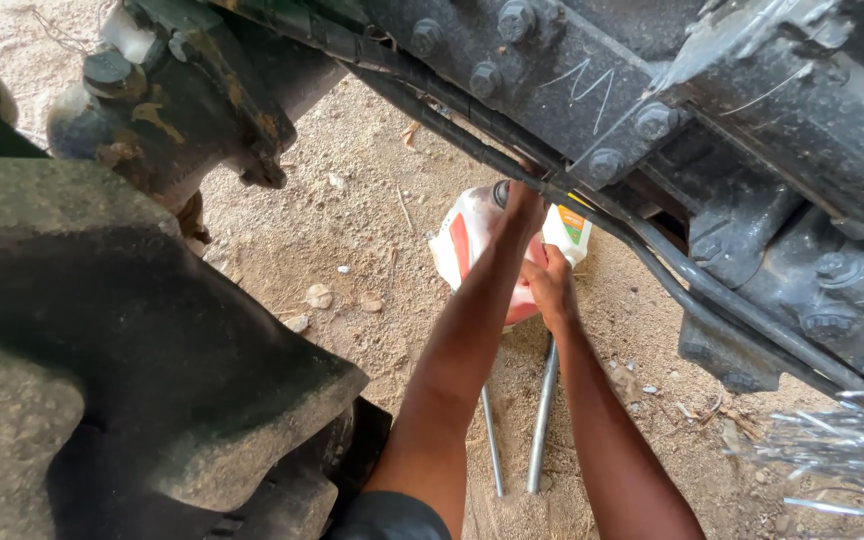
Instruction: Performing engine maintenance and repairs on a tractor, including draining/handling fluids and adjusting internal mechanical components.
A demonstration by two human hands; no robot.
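Under the machine: I see both arms reaching beneath a dark bolted cast-metal housing (592, 90), over sandy, pebbled ground (352, 230).
Bottle: a white plastic jug with red and orange label panels (472, 245) lies tilted on its side, its mouth near the black hoses (672, 275) that run diagonally under the housing.
Left hand: my left hand (524, 205) is up at the jug's mouth end, against the hoses; its grip is hidden behind the wrist, so I cannot tell if the fingers are together or apart.
Right hand: my right hand (552, 285) has its grip clamped on the jug's lower side, steadying it.
Nearby: two thin grey metal rods (542, 420) lie on the ground below the forearms; a large black rubber tyre (102, 340) fills the left.
Risk, spill: I judge that a tilted jug held low by one hand could slip and pour onto the sand.
Risk, snag: the left wrist sits tight against the hoses, so a jerk might scrape it or tug a hose.
Risk, footing: the loose rods could roll under a shifting arm.
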